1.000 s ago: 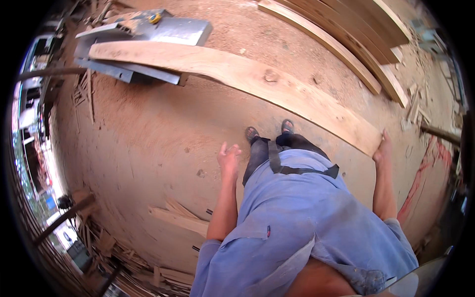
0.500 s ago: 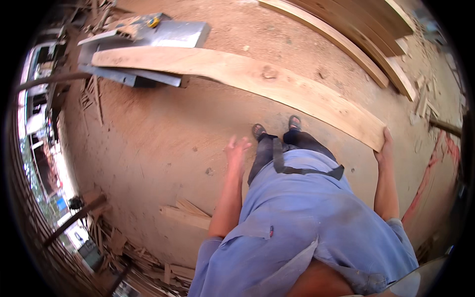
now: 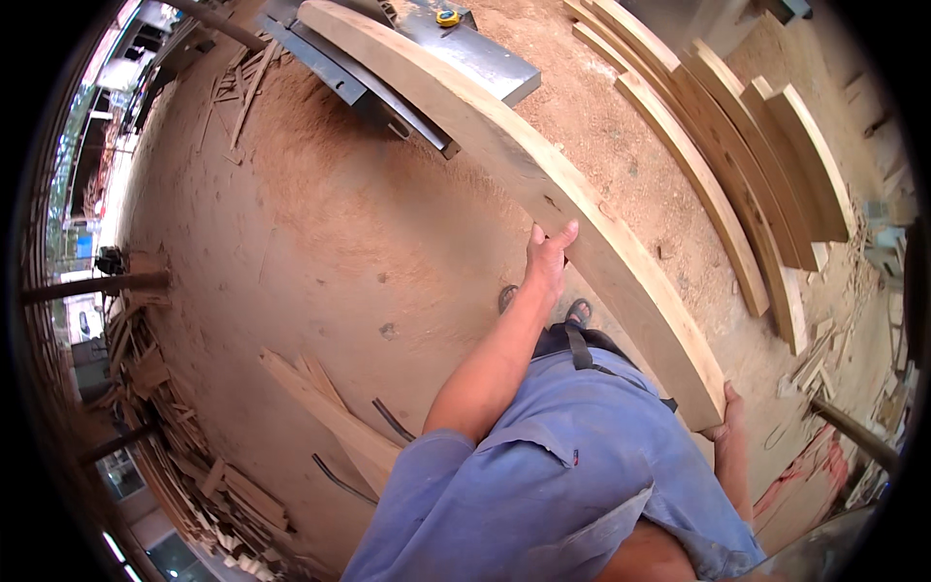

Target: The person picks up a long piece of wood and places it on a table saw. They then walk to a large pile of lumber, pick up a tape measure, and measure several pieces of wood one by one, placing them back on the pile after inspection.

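Observation:
A long wooden plank [image 3: 606, 242] runs from the metal machine table [image 3: 499, 73] at the far left down to my right side, turned partly on edge. My left hand [image 3: 548, 260] grips its lower edge near mid-length, thumb up against the wood. At the near end, my right hand [image 3: 729, 425] is wrapped round the plank's corner, with some fingers hidden. The far end lies over the table. A yellow tape measure [image 3: 447, 17] sits on the metal top.
Several long boards [image 3: 737, 184] lie stacked at the right on sawdust-covered ground. Loose planks [image 3: 335, 417] lie at my lower left, beside dark curved rods [image 3: 392, 419]. Scrap wood [image 3: 233, 490] is heaped along the left side. My feet [image 3: 579, 310] stand below the plank.
My left hand, free and spread before, has taken hold of the plank's middle. The plank has turned from lying flat to partly on edge. The view has swung to the right.

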`<state>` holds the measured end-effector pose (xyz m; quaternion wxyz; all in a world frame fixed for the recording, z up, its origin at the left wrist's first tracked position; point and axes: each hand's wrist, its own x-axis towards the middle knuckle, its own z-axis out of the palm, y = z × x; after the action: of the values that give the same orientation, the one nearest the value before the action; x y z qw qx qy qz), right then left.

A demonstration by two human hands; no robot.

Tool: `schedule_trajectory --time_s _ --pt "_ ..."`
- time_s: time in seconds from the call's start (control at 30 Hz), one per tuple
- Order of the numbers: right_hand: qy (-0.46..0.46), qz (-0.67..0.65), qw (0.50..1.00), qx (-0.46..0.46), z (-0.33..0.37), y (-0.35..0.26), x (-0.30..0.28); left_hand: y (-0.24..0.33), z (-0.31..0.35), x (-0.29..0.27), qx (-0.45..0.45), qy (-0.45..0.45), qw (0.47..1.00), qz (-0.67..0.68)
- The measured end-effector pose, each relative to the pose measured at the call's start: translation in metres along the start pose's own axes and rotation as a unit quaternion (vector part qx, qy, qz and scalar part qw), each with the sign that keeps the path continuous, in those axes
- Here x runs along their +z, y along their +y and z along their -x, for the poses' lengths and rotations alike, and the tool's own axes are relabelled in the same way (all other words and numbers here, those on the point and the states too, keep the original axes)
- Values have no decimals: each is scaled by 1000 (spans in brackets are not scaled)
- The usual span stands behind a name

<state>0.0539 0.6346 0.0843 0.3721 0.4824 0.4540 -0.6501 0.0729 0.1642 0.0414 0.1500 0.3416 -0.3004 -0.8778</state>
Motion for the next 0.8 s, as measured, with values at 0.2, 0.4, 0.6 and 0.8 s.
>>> schedule_trajectory --time_s 0.2,0.4,0.6,0.8 --pt "-5 25 996 91 -7 -29 3 -23 -5 5 -27 -11 998 -48" --pt "16 14 994 112 -26 -48 -6 -30 -1 20 -60 26 988 -137" --pt "66 -7 997 43 -37 -50 -12 -41 -4 20 -70 19 985 -156" --pt "80 -32 996 22 -45 -53 -15 -44 -4 22 -75 41 985 -150"
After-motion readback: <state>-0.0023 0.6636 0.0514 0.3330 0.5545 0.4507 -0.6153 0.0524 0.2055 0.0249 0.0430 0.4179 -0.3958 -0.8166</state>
